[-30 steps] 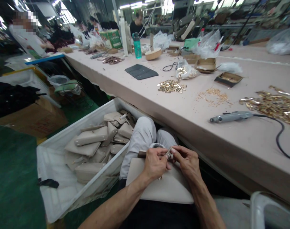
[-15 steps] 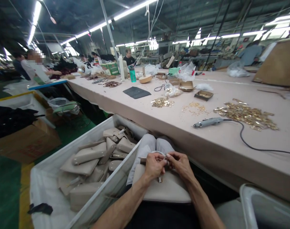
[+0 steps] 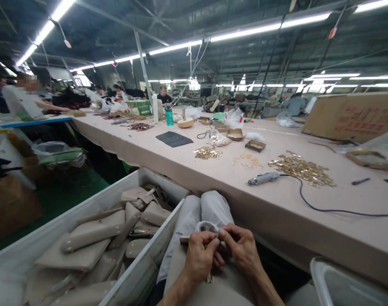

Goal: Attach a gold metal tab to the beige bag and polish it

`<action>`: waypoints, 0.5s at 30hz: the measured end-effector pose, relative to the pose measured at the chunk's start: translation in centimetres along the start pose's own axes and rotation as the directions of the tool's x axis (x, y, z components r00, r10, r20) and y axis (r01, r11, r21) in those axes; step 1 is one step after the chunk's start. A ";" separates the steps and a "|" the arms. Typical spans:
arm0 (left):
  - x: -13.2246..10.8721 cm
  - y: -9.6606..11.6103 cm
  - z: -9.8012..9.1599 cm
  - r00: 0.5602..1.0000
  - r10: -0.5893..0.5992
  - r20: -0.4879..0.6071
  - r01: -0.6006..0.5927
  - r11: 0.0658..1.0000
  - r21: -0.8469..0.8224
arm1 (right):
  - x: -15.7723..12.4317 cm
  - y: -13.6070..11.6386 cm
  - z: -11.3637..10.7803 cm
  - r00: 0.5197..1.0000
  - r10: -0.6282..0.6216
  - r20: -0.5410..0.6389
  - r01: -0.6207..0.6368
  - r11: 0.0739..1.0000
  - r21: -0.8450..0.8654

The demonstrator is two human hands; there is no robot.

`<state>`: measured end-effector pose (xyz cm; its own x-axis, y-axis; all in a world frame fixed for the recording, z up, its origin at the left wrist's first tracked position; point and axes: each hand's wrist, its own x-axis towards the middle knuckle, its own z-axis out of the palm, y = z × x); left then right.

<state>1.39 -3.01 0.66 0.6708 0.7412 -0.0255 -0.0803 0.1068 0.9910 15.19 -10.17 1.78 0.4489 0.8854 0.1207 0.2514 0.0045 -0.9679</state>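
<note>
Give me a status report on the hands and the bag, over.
Left hand and right hand: both grips shut on top edge of beige bag, on lap. Power screwdriver lies apart on table. Nothing in the way.

Nothing here can be read for certain. The big cardboard box [image 3: 350, 117] at the far right of the bench [image 3: 213, 178] bears rows of red print on its side, too blurred to make out letter by letter. The green carton [image 3: 139, 107] toward the far left end of the bench carries pale markings, likewise too small and soft to read.
</note>
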 end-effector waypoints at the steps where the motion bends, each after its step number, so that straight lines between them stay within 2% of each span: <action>1: -0.6 0.2 -0.1 1.000 0.015 -0.001 -0.015 1.000 -0.014 | -0.4 -0.3 0.2 1.000 -0.003 0.001 0.003 1.000 0.010; 7: -3.7 1.5 0.0 0.998 0.048 -0.048 -0.054 0.990 -0.132 | -2.7 -3.3 1.2 0.993 -0.111 -0.033 0.109 0.992 -0.059; 11: -4.3 2.2 0.6 0.996 0.039 -0.078 -0.053 0.980 -0.192 | -3.1 -5.1 1.0 0.987 -0.156 -0.032 0.152 0.984 -0.098; 15: -4.4 2.9 1.1 0.991 0.034 -0.129 -0.057 0.983 -0.176 | -3.1 -5.8 0.2 0.985 -0.173 0.002 0.172 0.980 -0.101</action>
<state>-1.00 -6.67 3.80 0.5668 0.8238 -0.0086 -0.2469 0.1798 0.9522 12.12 -12.81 7.01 0.3968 0.8723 0.2856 0.4099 0.1100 -0.9055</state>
